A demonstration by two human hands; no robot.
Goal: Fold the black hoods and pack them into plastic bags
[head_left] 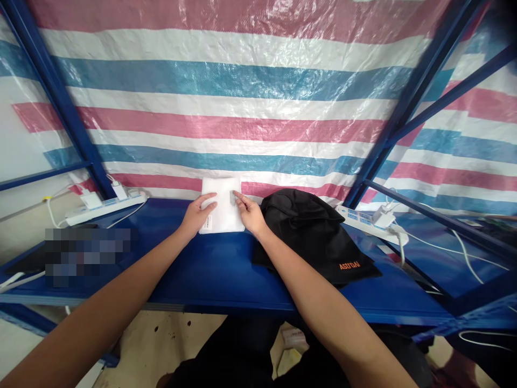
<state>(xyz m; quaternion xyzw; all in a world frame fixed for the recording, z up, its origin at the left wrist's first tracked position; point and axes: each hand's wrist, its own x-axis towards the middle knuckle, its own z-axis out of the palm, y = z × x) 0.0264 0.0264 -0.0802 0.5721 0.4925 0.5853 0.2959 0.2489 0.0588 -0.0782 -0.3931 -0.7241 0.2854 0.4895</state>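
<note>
Clock on my feed: 12 is straight ahead of the wearer. Nearest, at 6: dark-clad legs (226, 355), pale floor (161, 339) showing either side. Then the front edge of the blue table (226, 280), both bare forearms reaching over it.

White packet (220, 207) at 12, toward the table's far side, in front of the wearer, between both hands. Printed block near its right edge, small label low on the left. Can't tell if its lower edge touches the table.

Left hand (198, 215) has the packet's left edge gripped, thumb and finger across the front face. Right hand (251, 215) is at the right edge, index fingertip by the print, other fingers curled; I can't tell if it's clamped.

Black cloth (307, 231) heaped at 1, just beside the right hand, orange "AstroAI" lettering on it. White power strips with plugs in: one at 10 (107, 209), one at 1:30 (355, 218). Farthest: striped plastic sheet (226, 81) across 11 to 1, blue posts (60, 97) flanking.
</note>
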